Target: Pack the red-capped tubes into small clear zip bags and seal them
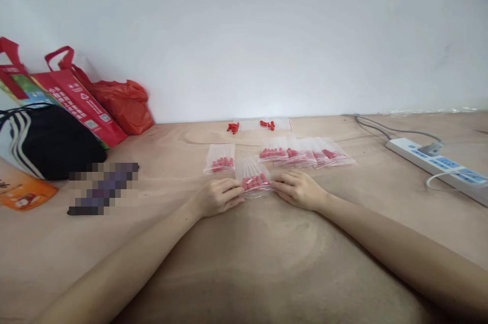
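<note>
In front of me a clear zip-lock bag lies on the wooden table, with several small red pieces lined up inside. My left hand grips its lower left edge with bent fingers. At the lower right edge, the fingers of my right hand are closed on the same bag. Just beyond my left hand lies another filled bag. A row of overlapping filled bags is spread beyond my right hand. The exact kind of the red pieces is too small to tell.
Loose red pieces lie near the wall beside a flat clear bag. A power strip with cables is on the right. Carrier bags, a black drawstring bag, an orange packet and a pixelated dark object are on the left.
</note>
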Demonstrator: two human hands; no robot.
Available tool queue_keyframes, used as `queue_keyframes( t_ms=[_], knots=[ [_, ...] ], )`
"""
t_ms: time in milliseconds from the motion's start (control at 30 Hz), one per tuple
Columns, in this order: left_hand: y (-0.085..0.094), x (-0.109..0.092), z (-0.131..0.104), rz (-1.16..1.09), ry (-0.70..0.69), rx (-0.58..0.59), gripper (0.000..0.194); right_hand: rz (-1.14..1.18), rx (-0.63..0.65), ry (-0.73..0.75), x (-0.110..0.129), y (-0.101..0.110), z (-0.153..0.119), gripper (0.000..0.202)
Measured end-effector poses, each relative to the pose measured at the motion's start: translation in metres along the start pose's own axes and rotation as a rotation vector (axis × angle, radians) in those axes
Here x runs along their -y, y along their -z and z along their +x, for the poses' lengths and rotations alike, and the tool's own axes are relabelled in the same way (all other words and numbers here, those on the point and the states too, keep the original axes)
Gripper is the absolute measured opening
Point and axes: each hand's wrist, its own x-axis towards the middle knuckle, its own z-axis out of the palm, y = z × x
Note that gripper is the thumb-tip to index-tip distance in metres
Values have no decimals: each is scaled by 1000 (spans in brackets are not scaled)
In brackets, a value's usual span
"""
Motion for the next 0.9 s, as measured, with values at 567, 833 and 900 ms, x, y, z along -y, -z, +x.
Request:
queue_keyframes(
  t_ms=[567, 833, 900],
  knots=[
    [0, 7, -3, 265, -201, -90, 10, -233, -25, 231, -6, -3, 6, 24],
    [-3, 9, -5, 198, -182, -99, 12, -249, -86, 199, -2, -2, 8, 17],
    [-3, 9, -5, 198, -172, -110, 13, -224, -80, 200, -2, -1, 8, 19]
  ],
)
